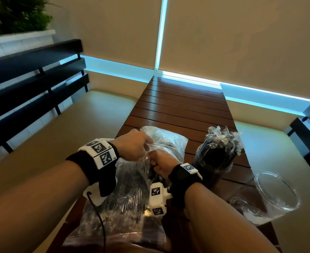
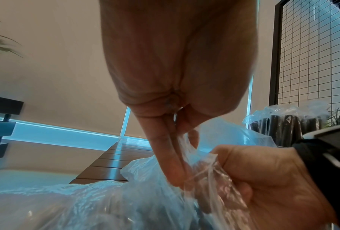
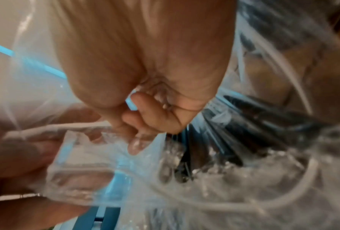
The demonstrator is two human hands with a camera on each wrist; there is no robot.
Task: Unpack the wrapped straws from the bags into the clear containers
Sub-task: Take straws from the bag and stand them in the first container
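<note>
A clear plastic bag (image 1: 127,196) full of dark wrapped straws (image 3: 236,133) lies on the near end of the wooden table (image 1: 183,106). My left hand (image 1: 145,146) pinches the film of the bag's mouth between thumb and fingers (image 2: 171,163). Just to its right, my right hand (image 1: 156,165) is fisted on the opposite side of the mouth, with film bunched in its palm (image 3: 161,101). One clear container (image 1: 218,157) stands upright, packed with wrapped straws. An empty clear container (image 1: 272,194) lies on its side at the right.
A second crumpled clear bag (image 1: 168,139) lies behind my hands. Cushioned benches (image 1: 63,136) flank the table on both sides, with dark slatted backs (image 1: 32,81). Window blinds close off the table's far end.
</note>
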